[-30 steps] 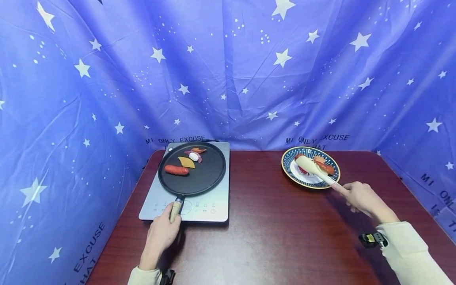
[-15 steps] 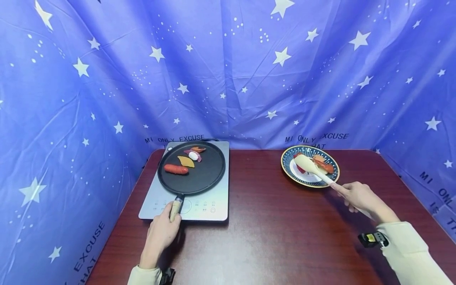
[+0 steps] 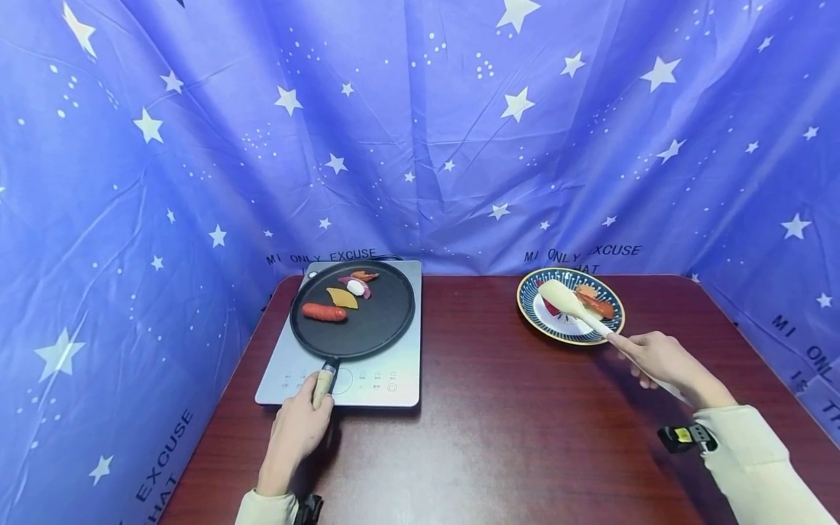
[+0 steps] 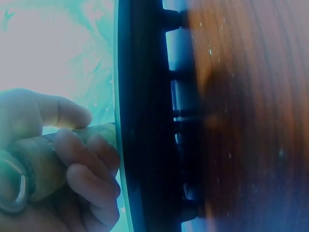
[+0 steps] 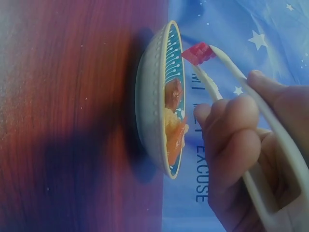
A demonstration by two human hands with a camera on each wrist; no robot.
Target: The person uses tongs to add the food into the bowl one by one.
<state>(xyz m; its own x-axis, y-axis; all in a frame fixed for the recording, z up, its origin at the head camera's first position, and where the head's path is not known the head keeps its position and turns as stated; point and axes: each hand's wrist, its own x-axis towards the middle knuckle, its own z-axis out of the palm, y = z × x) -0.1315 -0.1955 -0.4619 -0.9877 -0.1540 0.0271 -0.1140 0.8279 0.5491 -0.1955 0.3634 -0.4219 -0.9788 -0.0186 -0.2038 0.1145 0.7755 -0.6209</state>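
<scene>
In the head view my left hand (image 3: 298, 430) grips the wooden-looking handle (image 3: 322, 386) of a flat black frying pan (image 3: 377, 332). A red sausage (image 3: 324, 312), a yellow piece (image 3: 343, 298), a white-and-purple piece (image 3: 357, 289) and an orange-brown piece (image 3: 365, 276) lie in the pan. My right hand (image 3: 669, 368) holds cream-coloured tongs (image 3: 561, 297) over a blue-patterned plate (image 3: 545, 327). Between the tong tips sits a red chunk of food (image 5: 198, 53), above the plate's rim in the right wrist view. Orange and yellowish food pieces (image 3: 596, 306) lie in the plate.
The pan rests on a silver induction cooker (image 3: 403, 379) with a touch panel, on the left of a reddish-brown table (image 3: 499, 430). Blue starry curtains (image 3: 420, 146) stand behind and at both sides.
The tongs in my right hand have shifted slightly left and up over the plate. My left hand and the pan have stayed put.
</scene>
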